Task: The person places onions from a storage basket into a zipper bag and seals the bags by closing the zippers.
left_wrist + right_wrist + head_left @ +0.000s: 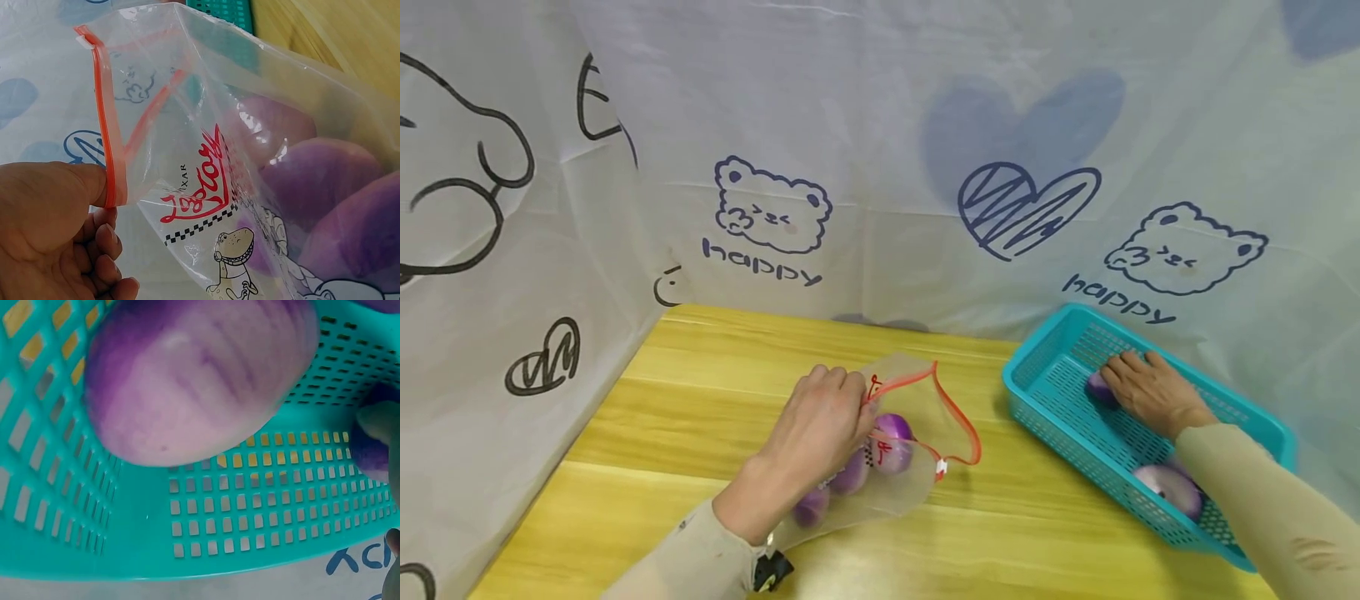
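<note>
In the head view my left hand [816, 421] holds a clear plastic zip bag [895, 500] by its mouth. The left wrist view has the thumb and fingers pinching the orange-red zip strip [110, 137]; red lettering and a cartoon dinosaur are printed on the bag. Several round purple vegetables [325, 169] lie inside, and the bag's mouth gapes to the right. Over at the teal basket [1078, 462], my right hand [1150, 396] reaches in and grips a purple vegetable [1101, 388], partly covered by the fingers. Another, purple and white [206, 381], sits in the basket's near end.
The basket stands at the right of a yellow wood-grain table [685, 400], its perforated walls rising around the right hand. A white cloth [880, 142] with drawn bears and hearts hangs behind and at the left. Part of another purple vegetable [1180, 467] shows under the right forearm.
</note>
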{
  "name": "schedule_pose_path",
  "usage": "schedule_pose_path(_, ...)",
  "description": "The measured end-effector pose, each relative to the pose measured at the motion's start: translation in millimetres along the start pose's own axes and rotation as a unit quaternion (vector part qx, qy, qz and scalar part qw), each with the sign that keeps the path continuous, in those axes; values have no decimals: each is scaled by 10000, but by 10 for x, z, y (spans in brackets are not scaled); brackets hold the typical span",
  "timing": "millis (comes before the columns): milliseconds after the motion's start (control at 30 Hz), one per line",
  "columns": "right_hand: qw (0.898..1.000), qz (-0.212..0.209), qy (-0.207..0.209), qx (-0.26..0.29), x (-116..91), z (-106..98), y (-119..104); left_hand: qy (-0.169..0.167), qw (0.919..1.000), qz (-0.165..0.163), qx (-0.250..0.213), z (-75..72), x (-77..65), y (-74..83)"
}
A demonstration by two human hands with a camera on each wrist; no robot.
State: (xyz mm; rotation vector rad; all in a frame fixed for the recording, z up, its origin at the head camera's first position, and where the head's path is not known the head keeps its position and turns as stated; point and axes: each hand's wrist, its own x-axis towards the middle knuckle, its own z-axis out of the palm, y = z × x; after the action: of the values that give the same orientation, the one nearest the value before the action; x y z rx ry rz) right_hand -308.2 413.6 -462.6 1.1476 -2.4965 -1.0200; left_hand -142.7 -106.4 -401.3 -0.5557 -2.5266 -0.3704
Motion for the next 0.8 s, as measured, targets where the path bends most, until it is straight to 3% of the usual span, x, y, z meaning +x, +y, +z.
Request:
schedule_pose_path(300,9960,342,647,516,26,3,-18,-14,10000,35,15,9,25,27)
schedule_pose_path(567,9870,657,1336,608,111,-75,13,69,9999,76,-8,0,37,18)
schedule_pose_path(800,9823,1035,1369,753,185,-194,28,71,10000,26,-26,-27,64,9)
